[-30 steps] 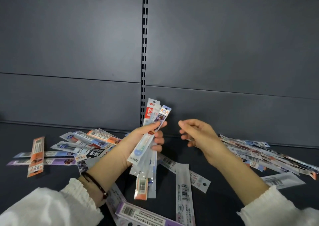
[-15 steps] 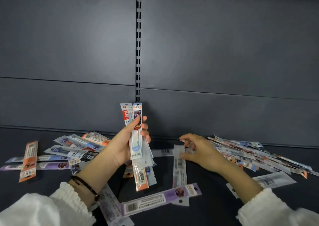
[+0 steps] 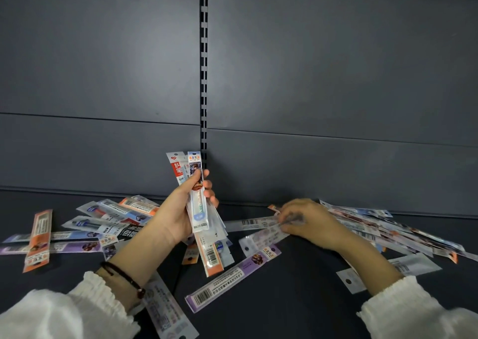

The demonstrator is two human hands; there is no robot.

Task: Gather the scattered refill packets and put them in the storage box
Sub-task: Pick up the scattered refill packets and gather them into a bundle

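a bundle of refill packets (image 3: 198, 209) is held upright in the left hand (image 3: 178, 217), above the dark shelf (image 3: 284, 307). the grip of that hand is closed round the bundle, with the thumb laid across its front and the fingers wrapped behind. a red-and-white packet and a blue-topped one are seen at the top of the bundle, and an orange-edged one at its lower end. a dark bracelet (image 3: 121, 276) is worn on the left wrist.

the right hand (image 3: 310, 222) is held palm down at the shelf, its bent fingertips laid on the end of a pale packet (image 3: 266, 235) that lies flat. the grip there is blurred, and whether the packet is pinched or only pressed cannot be told.

other packets are scattered on the shelf. a purple packet (image 3: 232, 274) lies aslant between the two forearms. an orange packet (image 3: 38, 240) is laid across two paler ones at far left. a loose heap (image 3: 116, 214) is spread behind the left wrist, and a long overlapping row (image 3: 388, 230) is spread beyond the right hand. the shelf is backed by a grey panel (image 3: 103, 80), which is split by a slotted upright (image 3: 203, 67).
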